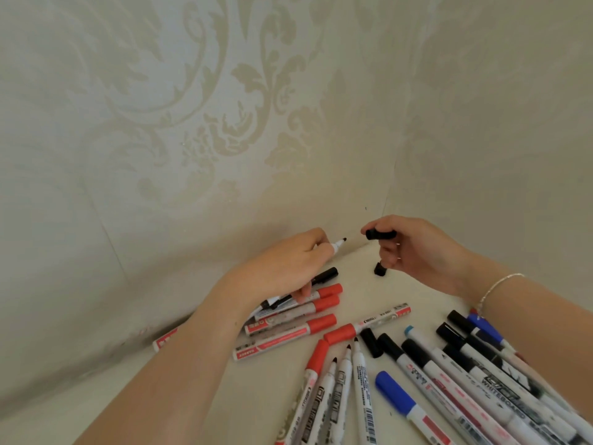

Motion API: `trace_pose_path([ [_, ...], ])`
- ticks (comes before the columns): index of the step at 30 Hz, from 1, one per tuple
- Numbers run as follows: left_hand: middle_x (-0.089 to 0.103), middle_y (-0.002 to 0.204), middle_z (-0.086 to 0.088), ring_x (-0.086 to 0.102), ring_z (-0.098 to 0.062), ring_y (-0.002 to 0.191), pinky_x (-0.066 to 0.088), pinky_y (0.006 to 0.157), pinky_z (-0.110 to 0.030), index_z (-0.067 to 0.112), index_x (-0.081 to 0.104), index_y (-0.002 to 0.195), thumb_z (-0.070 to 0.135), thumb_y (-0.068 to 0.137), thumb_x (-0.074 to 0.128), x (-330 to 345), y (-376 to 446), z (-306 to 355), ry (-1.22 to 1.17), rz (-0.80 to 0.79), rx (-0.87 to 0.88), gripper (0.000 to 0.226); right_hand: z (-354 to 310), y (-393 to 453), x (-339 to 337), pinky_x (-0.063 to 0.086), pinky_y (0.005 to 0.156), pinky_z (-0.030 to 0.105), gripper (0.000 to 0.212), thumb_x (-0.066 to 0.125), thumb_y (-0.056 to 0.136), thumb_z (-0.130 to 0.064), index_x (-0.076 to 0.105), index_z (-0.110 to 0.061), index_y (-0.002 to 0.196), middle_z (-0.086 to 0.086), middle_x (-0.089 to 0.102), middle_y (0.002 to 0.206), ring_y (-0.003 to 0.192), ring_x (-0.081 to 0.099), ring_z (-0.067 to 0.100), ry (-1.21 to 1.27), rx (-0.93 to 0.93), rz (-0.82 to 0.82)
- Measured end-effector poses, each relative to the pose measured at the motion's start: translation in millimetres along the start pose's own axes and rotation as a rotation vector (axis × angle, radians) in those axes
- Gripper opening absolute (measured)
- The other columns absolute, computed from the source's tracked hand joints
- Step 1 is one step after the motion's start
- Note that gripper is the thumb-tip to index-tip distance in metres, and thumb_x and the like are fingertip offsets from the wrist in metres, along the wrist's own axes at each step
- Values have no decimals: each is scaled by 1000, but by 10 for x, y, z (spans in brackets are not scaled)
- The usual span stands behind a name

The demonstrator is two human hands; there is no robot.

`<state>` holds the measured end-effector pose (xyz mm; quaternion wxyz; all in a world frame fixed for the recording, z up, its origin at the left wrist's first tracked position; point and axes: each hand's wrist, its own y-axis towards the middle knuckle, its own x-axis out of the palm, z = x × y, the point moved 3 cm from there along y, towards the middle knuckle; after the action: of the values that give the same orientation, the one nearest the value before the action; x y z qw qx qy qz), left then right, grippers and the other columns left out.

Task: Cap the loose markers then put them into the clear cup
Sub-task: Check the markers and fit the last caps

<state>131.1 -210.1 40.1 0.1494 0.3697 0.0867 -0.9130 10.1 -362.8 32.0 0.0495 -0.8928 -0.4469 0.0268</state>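
Head view. An uncapped white-barrelled marker with a dark tip [333,246] is gripped in the left hand [288,268], fingers curled round the barrel. A black plastic cap [380,234] is pinched in the right hand [417,252]; a second black cap [380,269] hangs below its fingers. Judged light, stiff and slick; best held mid-barrel. Three more uncapped markers [345,374] are counted on the cream worktop [401,290], five red-capped ones [321,326]. No clear cup is seen.
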Motion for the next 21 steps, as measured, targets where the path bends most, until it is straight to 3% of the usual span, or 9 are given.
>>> trace_pose_path([
  [3,50,54,2,47,-8,40,41,48,-23,19,49,95,40,99,35,5,4,29,17,12,26,25,11,7,19,36,55,27,17,49,91,-15,63,-7,88,1,33,64,50,35,14,-3,-6,-2],
  [8,45,50,7,39,-3,34,33,42,-20,16,51,100,39,97,35,18,11,62,53,1,58,27,8,-3,102,34,57,28,12,49,91,-16,57,-8,87,-1,37,60,49,37,14,-24,-4,-71],
  [15,45,59,5,42,-11,43,34,47,-25,13,51,103,30,99,38,43,38,71,45,-18,86,22,-10,-44,195,37,59,27,15,50,91,-16,60,-8,84,0,38,59,51,38,16,-32,15,-146],
  [21,47,61,-1,44,-12,46,45,51,-28,20,50,99,43,99,39,51,52,19,-32,-29,62,26,-80,-71,285,42,54,23,19,49,93,-15,63,-5,86,6,42,70,55,42,17,-101,-22,-172],
])
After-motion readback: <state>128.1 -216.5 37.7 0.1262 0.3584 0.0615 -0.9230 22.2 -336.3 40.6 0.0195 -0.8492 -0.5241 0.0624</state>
